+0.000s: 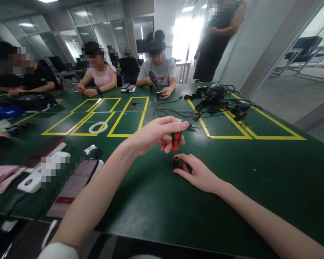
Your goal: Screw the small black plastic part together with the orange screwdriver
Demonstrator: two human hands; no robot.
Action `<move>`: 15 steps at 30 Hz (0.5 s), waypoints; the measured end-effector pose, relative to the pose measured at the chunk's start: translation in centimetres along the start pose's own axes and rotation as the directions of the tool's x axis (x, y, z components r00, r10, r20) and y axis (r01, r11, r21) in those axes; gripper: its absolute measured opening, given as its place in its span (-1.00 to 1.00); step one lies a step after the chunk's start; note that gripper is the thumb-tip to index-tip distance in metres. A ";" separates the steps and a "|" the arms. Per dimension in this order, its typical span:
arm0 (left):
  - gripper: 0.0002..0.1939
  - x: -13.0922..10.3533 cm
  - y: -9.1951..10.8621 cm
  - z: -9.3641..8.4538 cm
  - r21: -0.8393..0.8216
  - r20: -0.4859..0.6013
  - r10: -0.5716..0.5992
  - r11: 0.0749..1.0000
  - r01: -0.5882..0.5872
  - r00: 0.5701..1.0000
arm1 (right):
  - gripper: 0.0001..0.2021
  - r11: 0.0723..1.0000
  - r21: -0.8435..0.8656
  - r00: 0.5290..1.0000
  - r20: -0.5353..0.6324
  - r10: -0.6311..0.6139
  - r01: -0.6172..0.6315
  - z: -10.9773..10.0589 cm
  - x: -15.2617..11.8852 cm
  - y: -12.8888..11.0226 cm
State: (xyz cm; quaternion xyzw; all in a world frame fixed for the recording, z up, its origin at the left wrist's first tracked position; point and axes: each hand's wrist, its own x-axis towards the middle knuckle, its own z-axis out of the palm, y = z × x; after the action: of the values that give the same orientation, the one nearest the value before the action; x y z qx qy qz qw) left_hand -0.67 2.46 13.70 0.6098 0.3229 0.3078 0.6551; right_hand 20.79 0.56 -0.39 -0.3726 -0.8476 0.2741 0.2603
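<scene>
Top of the screwdriver (176,141) hidden behind our left fingers; its tip too small to make out against the black part (175,163). The part's right side is partly covered by our right fingers, its base dark and blurred. Screwdriver near upright, long axis running down, orange collar below the grip, thin shaft toward the part. Part sits on the green counter (218,216), short round stub pointing up. Our left hand (166,135) is closed around the handle, index finger stretched over its top. Our right hand (197,172) pinches the part, thumb and index curled at its edges.
</scene>
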 end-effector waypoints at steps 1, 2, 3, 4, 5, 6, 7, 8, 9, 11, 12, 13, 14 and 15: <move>-0.50 0.0 0.0 0.0 -0.016 0.014 0.003 1.000 -0.003 1.000 | -0.75 1.000 0.002 1.000 -0.001 -0.002 0.002 0.0 0.0 0.0; -0.52 0.0 0.0 -0.1 -0.034 0.024 0.005 0.999 -0.004 1.000 | -0.75 1.000 0.004 1.000 -0.001 -0.004 0.004 0.0 0.0 0.1; -0.54 0.0 0.0 -0.1 -0.051 0.033 0.005 0.999 -0.003 0.999 | -0.75 1.000 0.006 1.000 0.000 -0.005 0.005 0.0 0.0 0.1; -0.57 0.0 0.0 -0.2 -0.064 0.043 0.005 0.998 -0.002 0.999 | -0.75 1.000 0.008 1.000 -0.001 -0.006 0.006 0.0 0.0 0.1; -0.59 0.0 0.1 -0.3 -0.066 0.050 0.004 0.998 -0.001 0.999 | -0.75 1.000 0.009 1.000 -0.001 -0.007 0.007 0.0 0.0 0.1; -0.62 -0.1 0.1 -0.3 -0.055 0.055 0.006 0.998 -0.003 0.998 | -0.75 1.000 0.009 1.000 -0.002 -0.007 0.007 0.0 0.0 0.1; -0.64 -0.1 0.2 -0.4 -0.033 0.056 0.015 0.999 -0.014 0.998 | -0.75 1.000 0.008 1.000 -0.002 -0.007 0.007 0.0 -0.1 0.1; -0.65 -0.2 0.3 -0.4 -0.004 0.053 0.025 1.000 -0.025 0.998 | -0.75 1.000 0.006 1.000 -0.002 -0.008 0.008 0.0 -0.1 0.1; -0.65 -0.3 0.4 -0.5 0.031 0.044 0.036 0.999 -0.037 0.998 | -0.75 1.000 0.003 1.000 -0.002 -0.008 0.008 0.0 0.0 0.1; -0.65 -0.4 0.7 -0.5 0.100 0.007 0.052 0.994 -0.053 0.999 | -0.74 1.000 0.000 1.000 0.000 -0.009 0.009 0.1 0.0 0.1; -0.64 -0.5 0.8 -0.4 0.126 -0.015 0.056 0.991 -0.054 0.998 | -0.74 1.000 -0.003 1.000 0.000 -0.007 0.007 0.1 0.0 0.1; -0.64 -0.6 0.9 -0.4 0.147 -0.033 0.056 0.988 -0.050 0.998 | -0.74 1.000 -0.005 1.000 0.001 -0.004 0.004 0.1 0.0 0.1; -0.63 -0.7 0.9 -0.4 0.164 -0.049 0.053 0.985 -0.045 0.997 | -0.74 1.000 -0.008 1.000 0.003 -0.001 0.001 0.1 0.0 0.1; -0.62 -0.7 1.0 -0.3 0.176 -0.063 0.051 0.984 -0.039 0.997 | -0.74 1.000 -0.009 1.000 0.005 0.001 -0.001 0.1 0.0 0.1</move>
State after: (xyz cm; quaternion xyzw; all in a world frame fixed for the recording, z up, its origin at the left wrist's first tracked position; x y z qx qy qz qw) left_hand -1.38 2.14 14.71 0.6614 0.3566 0.3132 0.5807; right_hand 20.75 0.56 -0.49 -0.3734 -0.8493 0.2710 0.2564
